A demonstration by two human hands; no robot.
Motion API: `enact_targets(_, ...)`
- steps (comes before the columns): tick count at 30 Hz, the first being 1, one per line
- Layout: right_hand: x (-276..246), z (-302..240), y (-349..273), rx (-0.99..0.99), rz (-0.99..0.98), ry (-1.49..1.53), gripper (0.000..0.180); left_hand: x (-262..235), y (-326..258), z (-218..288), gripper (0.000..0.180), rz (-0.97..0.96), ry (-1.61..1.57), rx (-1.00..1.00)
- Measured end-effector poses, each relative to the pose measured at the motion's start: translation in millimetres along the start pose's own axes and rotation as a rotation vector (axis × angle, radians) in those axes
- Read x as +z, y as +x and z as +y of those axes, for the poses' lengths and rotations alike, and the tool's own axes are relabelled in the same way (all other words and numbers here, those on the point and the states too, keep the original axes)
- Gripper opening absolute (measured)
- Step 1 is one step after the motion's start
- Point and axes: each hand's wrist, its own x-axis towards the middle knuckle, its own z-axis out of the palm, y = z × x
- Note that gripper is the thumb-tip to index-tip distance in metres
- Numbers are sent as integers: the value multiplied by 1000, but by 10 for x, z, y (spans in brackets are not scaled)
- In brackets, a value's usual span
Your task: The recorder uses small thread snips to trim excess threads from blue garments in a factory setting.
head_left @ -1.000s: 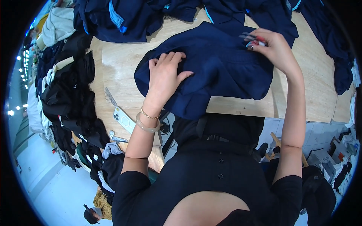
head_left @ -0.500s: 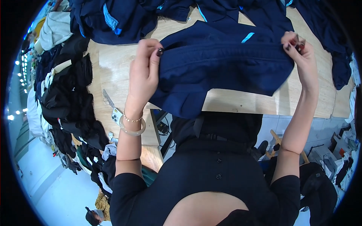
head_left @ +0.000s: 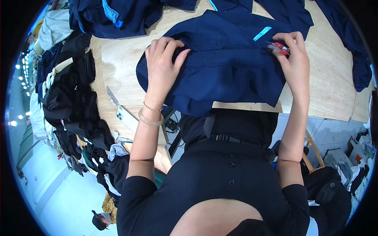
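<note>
A dark navy garment (head_left: 232,74) with a light blue strip lies across the wooden table in front of me, its lower edge hanging over the table's near edge. My left hand (head_left: 162,61) rests on the garment's left part, thumb and fingers apart, with no fabric visibly pinched. At the right end, my right hand (head_left: 293,51) holds small red-handled thread snips (head_left: 280,48), the metal blades pointing left over the cloth. The fingertips of that hand are close to the fabric; whether they also grip it I cannot tell.
More navy garments (head_left: 118,19) are heaped along the table's far side and right edge. A phone (head_left: 125,116) and a thin pale strip (head_left: 111,95) lie on the table (head_left: 118,74) at left. Black clothes (head_left: 71,106) are piled beyond the left edge. A person (head_left: 104,216) is at lower left.
The garment has been lowered from a stretched hold and now lies flatter on the table. Both hands moved inward; my left fingers have spread, and the snips show more clearly in my right.
</note>
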Motion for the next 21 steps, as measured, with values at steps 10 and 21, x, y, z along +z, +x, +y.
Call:
enact_targets(10,664,-219,-31,261,-282,1464,22,454,-31,596,46,-71,-277,-202)
enact_targets(21,668,-102,41,262,-233,1563,26,537,74,221,7,122,-972,-572)
